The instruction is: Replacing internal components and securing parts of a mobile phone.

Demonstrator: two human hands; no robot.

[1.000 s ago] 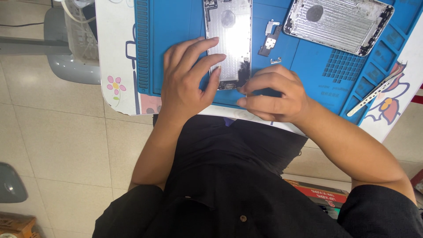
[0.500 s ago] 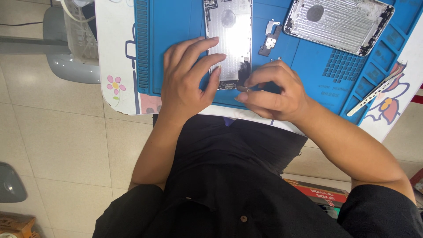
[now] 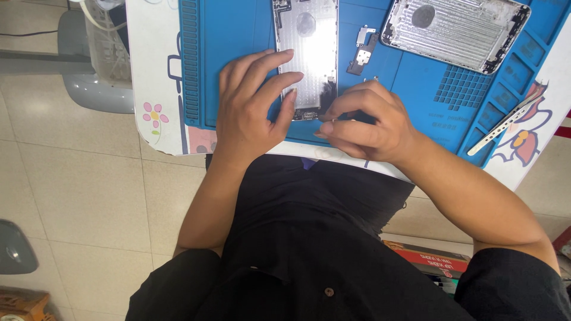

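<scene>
Left hand lies flat, unclenched, steadying the phone housing; at its three o'clock, right hand pinches something too small to tell.

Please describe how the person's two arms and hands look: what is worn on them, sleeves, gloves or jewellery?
Both hands, the left hand and right hand, are bare, with no gloves, and no rings or watch show. The forearms are uncovered. Black short sleeves end near the elbows, matching the black buttoned shirt.
</scene>
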